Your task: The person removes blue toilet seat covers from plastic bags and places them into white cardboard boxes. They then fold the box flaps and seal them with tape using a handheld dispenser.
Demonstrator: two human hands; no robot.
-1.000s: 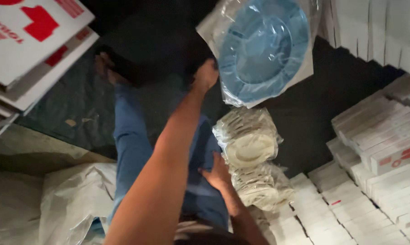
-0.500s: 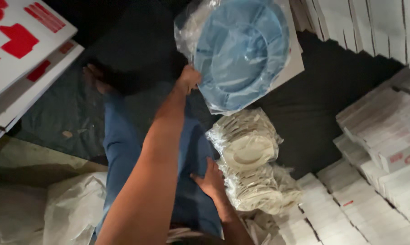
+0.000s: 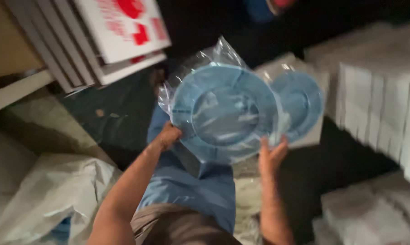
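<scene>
**Inspector:** State the surroundings, largest item first.

**Operator:** Dark floor (image 3: 123, 122). Stacks of white boxes (image 3: 377, 104) along its right edge. Flat white cartons with red print (image 3: 119, 36) at its upper left corner. A white sack (image 3: 55, 195) at the lower left corner.

**Inspector:** Item in hand?

**Operator:** One blue plate in a clear plastic bag (image 3: 223, 113), held in the air above the person's blue-trousered legs, face toward the camera. Just right of it, a second blue disc (image 3: 300, 102) lies on a white box; blur prevents telling plate from printed picture.

**Inspector:** Hand states?

**Operator:** Left hand (image 3: 168, 136) is clenched on the plate's lower left rim through the bag. Right hand (image 3: 273, 154) has its fingers spread against the lower right rim, supporting it.

**Inspector:** Step in hand, and requirement?

**Operator:** By my judgement, two-handed presentation of the bagged plate. The film looks slippery, so any further handling calls for a firm rim grip.

**Inspector:** Change from half a second ago?

**Operator:** Then only the left hand held the plate, and the right was down at a pile of wrapped plates. Now both hands carry it.
</scene>
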